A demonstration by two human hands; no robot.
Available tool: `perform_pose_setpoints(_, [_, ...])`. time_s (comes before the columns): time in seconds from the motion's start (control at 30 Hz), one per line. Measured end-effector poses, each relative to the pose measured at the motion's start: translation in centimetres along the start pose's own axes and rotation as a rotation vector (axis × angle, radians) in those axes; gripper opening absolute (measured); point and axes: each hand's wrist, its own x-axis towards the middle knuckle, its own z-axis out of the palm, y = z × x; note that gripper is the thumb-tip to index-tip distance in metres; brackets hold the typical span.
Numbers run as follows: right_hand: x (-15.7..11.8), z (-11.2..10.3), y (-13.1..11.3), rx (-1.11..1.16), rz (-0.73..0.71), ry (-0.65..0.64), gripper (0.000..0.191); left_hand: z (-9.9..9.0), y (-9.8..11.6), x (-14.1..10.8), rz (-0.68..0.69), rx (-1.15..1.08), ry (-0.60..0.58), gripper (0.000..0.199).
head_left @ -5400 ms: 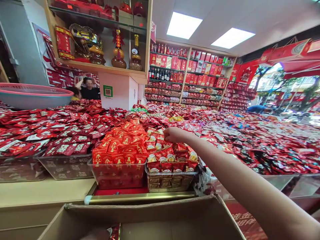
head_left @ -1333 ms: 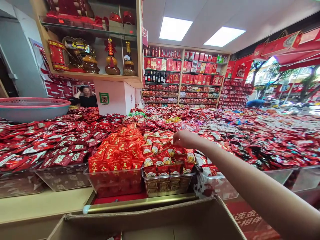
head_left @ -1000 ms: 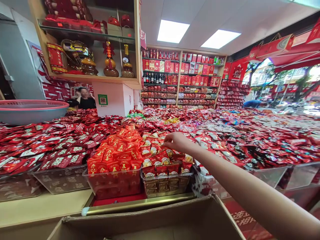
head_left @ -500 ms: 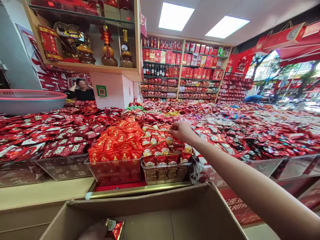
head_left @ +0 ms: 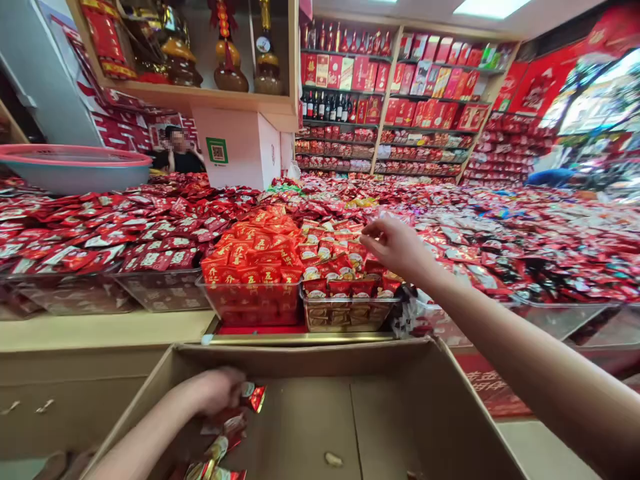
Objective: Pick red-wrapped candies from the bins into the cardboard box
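Box (head_left: 395, 413) placed in front, packets (head_left: 223, 447) dropped in its left part. Two tubs (head_left: 350, 319) lined up behind, side by side, filled; more tubs set left and right. Basin (head_left: 75, 170) placed far left. Pillar (head_left: 237, 160) set under cabinet (head_left: 200, 99), sign (head_left: 217, 151) stuck on it. Shelves (head_left: 386, 100) placed at back, bottles (head_left: 326, 108) stood on them.

Counter (head_left: 115, 329), pale ledge in front. Clear bin (head_left: 350, 317) of red-and-gold packets (head_left: 340, 288) just below right hand (head_left: 397, 247); bin of orange-red packets (head_left: 250, 257) left of grip; dark red packets (head_left: 160, 259) in bins farther left, more bins right.
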Motion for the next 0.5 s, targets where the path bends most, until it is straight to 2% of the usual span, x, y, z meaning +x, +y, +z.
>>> perform_pose_setpoints(0.03, [-1.6, 0.2, -0.8, 0.082, -0.041, -0.019, 0.019, -0.7, 0.3, -0.5, 0.028, -0.019, -0.038, 0.030])
perform_pose_setpoints(0.07, [-3.4, 0.6, -1.6, 0.179, -0.073, -0.090, 0.019, -1.2, 0.7, -1.0, 0.063, -0.040, -0.077, 0.026])
perform_pose_setpoints(0.13, [-7.1, 2.2, -3.1, 0.386, -0.092, -0.385, 0.019, -1.6, 2.1, -1.9, 0.148, -0.087, -0.139, 0.016])
perform_pose_setpoints(0.2, [-10.3, 4.6, -4.2, 0.511, -0.025, -0.642, 0.023, -1.1, 4.1, -2.8, 0.236, -0.140, -0.165, 0.013])
perform_pose_setpoints(0.27, [-12.4, 7.2, -4.7, 0.596, 0.011, -0.795, 0.039, 0.0, 6.2, -3.4, 0.302, -0.182, -0.149, 0.014])
perform_pose_setpoints(0.3, [-13.0, 8.3, -4.8, 0.633, 0.019, -0.847, 0.043, 0.6, 7.1, -3.6, 0.322, -0.197, -0.136, 0.015])
perform_pose_setpoints(0.37, [-13.7, 9.8, -4.7, 0.661, 0.011, -0.912, 0.036, 1.4, 8.1, -3.7, 0.330, -0.205, -0.130, 0.016])
perform_pose_setpoints(0.43, [-14.1, 10.5, -4.2, 0.590, -0.042, -0.914, 0.023, 1.5, 7.8, -3.4, 0.292, -0.159, -0.162, 0.019])
perform_pose_setpoints(0.5, [-14.3, 10.8, -3.2, 0.421, -0.135, -0.910, 0.017, 1.1, 6.4, -3.0, 0.205, -0.049, -0.178, 0.019])
